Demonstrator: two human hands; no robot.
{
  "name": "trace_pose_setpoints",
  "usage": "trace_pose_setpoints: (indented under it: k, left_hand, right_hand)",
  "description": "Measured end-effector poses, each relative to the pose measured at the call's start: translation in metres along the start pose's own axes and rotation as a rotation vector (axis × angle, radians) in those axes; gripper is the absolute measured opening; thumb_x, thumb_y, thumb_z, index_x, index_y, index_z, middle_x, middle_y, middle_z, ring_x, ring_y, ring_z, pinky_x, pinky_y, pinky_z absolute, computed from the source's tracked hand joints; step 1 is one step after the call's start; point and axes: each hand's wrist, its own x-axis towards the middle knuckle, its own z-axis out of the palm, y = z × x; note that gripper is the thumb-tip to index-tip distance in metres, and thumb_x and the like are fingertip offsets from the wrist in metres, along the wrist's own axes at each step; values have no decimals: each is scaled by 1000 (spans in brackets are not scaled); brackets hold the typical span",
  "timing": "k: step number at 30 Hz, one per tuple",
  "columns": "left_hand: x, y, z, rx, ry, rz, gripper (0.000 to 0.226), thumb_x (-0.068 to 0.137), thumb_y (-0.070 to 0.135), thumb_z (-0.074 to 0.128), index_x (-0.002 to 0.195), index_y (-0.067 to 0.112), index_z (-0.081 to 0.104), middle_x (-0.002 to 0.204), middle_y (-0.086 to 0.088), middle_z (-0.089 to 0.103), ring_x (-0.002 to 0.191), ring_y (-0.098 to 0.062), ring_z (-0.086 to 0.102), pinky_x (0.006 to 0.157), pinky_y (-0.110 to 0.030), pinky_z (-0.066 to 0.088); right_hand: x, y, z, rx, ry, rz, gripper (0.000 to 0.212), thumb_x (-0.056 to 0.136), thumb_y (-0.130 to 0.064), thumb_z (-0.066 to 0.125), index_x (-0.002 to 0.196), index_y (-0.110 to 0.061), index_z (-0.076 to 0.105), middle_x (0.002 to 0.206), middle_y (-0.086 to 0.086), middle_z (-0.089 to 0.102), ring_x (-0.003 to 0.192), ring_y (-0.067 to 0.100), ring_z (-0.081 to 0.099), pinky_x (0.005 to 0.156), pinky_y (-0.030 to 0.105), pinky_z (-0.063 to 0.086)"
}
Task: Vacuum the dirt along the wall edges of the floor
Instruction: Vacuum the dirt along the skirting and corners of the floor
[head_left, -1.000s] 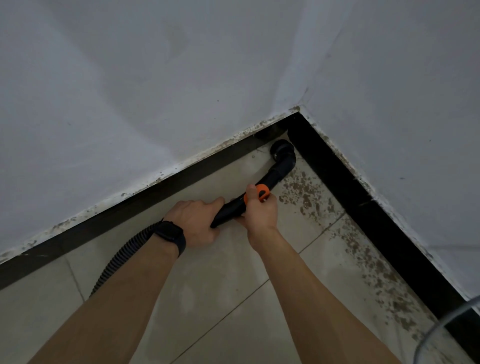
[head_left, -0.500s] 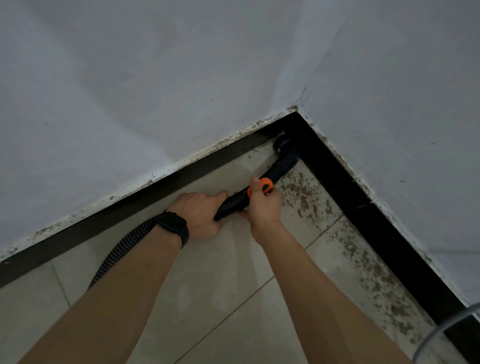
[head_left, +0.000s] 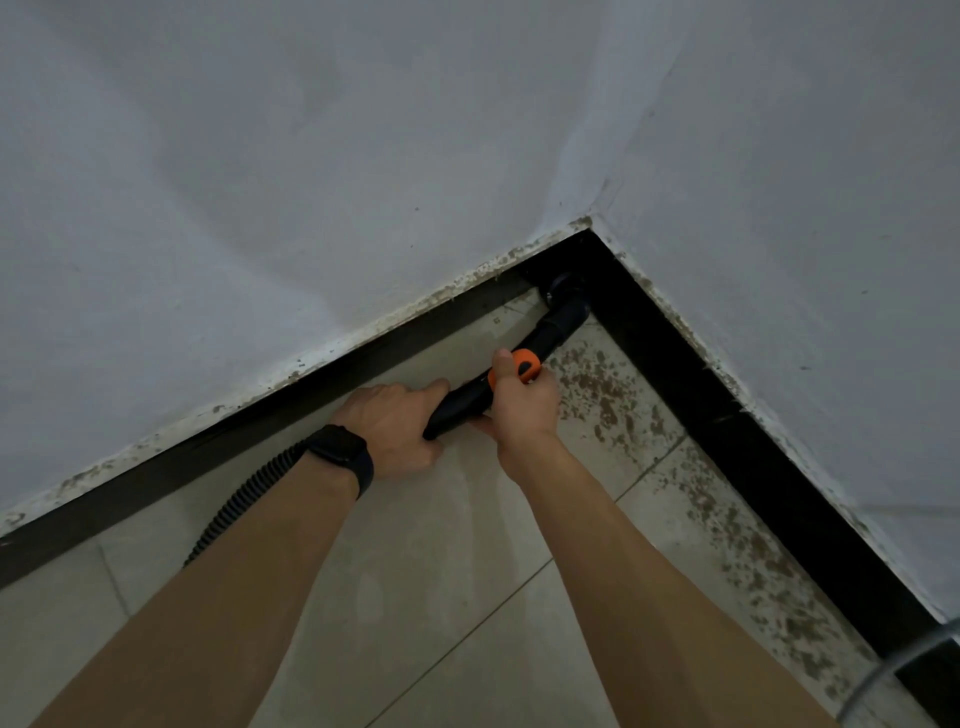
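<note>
**Working the corner**

I've got L hand (head_left: 395, 426) wrapped round the wand (head_left: 462, 402) rear by the hose (head_left: 244, 499), R hand (head_left: 522, 402) gripping fwd, thumb at the orange collar (head_left: 525, 364), prob. for aim. The nozzle (head_left: 563, 306) sits in the wall corner; dirt (head_left: 597, 395) lies beside the skirting (head_left: 727, 405).
</note>
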Motion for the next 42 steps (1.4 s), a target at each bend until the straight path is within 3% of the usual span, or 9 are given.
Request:
trace_pose_setpoints:
  k: [9,21,29,34,39,42]
  left_hand:
    - [4,-4,-5,-25,-5,-15,30,80,37,60,101,32,39,71,3,53,57,-15,50,51,-26,39]
    - [5,-5,-6,-19,-18,-19,30,80,36,60,101,31,40,73,3,53,58,-15,50,53,-27,40]
    - [-5,7,2,-69,-24,-49,31,81,35,59,103,30,39,76,2,52,67,-24,55,57,-30,43]
    - [-24,9,11,-90,-32,-88,28,84,34,58,102,30,37,78,1,52,67,-23,54,58,-30,41]
    - [-37,15,19,-116,-39,-132,29,83,33,57,106,28,39,79,0,53,70,-26,56,63,-33,47]
    - [-38,22,24,-138,-24,-146,28,82,33,56,103,28,38,78,1,53,69,-26,55,63,-33,47]
  right_hand:
    - [7,-4,7,-12,2,-23,35,100,-37,63,122,-11,53,107,11,64,99,31,67,91,57,58]
    - [4,-9,9,-74,-6,-24,37,99,-41,63,121,-12,54,108,11,65,98,32,68,88,57,59]
    - [-5,-9,1,-98,-3,-44,33,99,-40,63,116,-12,55,105,12,64,97,31,67,86,57,60]
    - [-18,-2,-2,-114,-47,-39,21,100,-37,63,99,-19,53,101,11,62,95,30,66,87,58,60]
    - [-32,1,-6,-121,-81,-25,19,101,-37,62,100,-20,53,100,7,61,99,30,65,88,57,60]
    - [-34,-5,-15,-117,-119,4,25,102,-34,62,115,-15,53,104,8,60,103,31,65,85,56,61]
